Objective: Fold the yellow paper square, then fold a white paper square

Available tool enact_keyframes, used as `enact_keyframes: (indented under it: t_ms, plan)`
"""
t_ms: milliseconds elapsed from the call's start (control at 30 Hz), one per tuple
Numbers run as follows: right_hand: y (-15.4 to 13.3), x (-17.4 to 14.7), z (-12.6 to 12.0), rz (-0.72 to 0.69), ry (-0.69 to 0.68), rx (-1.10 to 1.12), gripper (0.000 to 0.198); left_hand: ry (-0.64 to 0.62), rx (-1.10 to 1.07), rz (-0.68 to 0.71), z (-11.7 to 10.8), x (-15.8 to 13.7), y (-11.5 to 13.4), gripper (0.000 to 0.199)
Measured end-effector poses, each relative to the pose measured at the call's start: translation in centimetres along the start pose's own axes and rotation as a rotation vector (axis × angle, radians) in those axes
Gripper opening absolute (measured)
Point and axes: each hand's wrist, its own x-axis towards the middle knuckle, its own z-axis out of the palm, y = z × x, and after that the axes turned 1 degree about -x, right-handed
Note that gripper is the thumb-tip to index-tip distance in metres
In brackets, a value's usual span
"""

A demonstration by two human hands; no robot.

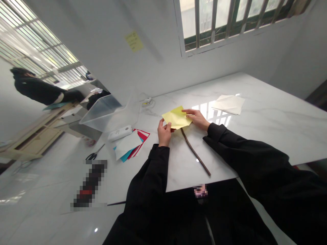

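Observation:
A creased sheet of yellow paper (176, 117) is held above the white table, spanning both hands. At its lower left corner, my left hand (165, 133) grips it, with the thumb on the upper face and fingers underneath. My right hand (198, 119) holds the right edge, its fingers lying along the paper. A thin brown stick (195, 153) lies on the table below, running from under the paper toward the front edge. The paper hides the stick's far end, so I cannot tell whether they touch.
Left of my hands lie red, blue and white sheets (129, 146), a white power strip (120, 133) and scissors (94, 153). A clear plastic bin (102, 114) stands behind them. Pale papers (228, 103) lie at right. A person (35, 86) sits at far left.

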Motion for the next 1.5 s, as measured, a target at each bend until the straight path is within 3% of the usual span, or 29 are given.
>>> enact_keyframes:
  t_ms: [233, 433, 633, 733, 833, 967, 1033, 1267, 1500]
  plan:
    - [0.7, 0.3, -0.3, 0.126, -0.014, 0.224, 0.051, 0.009, 0.018, 0.033, -0.1, 0.0, 0.0, 0.057]
    - [0.5, 0.3, -0.5, 0.122, -0.073, 0.235, 0.054, 0.01, 0.053, 0.057, -0.4, 0.1, 0.1, 0.05]
    - [0.9, 0.5, -0.3, 0.137, 0.012, 0.28, 0.06, -0.024, -0.009, 0.068, 0.2, -0.8, 1.0, 0.095]
    - [1.2, 0.7, -0.1, 0.14, 0.069, 0.301, 0.06, -0.079, -0.016, 0.109, 0.6, -1.4, 1.5, 0.105]
    - [1.4, 0.9, -0.1, 0.154, 0.096, 0.314, 0.061, -0.13, 0.008, 0.154, 0.8, -1.7, 1.8, 0.095]
    - [1.3, 0.9, -0.2, 0.171, 0.083, 0.317, 0.063, -0.151, 0.132, 0.16, 0.4, -1.4, 1.4, 0.045]
    - [1.2, 0.8, -0.3, 0.149, 0.052, 0.297, 0.064, -0.139, 0.192, 0.154, 0.2, -1.1, 1.0, 0.03]
    - [0.9, 0.6, 0.0, 0.102, 0.032, 0.231, 0.054, -0.009, 0.112, 0.195, -0.3, 0.1, -0.1, 0.045]
    - [0.0, -0.1, 0.4, 0.058, -0.002, 0.151, 0.034, 0.128, 0.108, 0.206, -0.7, 0.9, -0.8, 0.033]
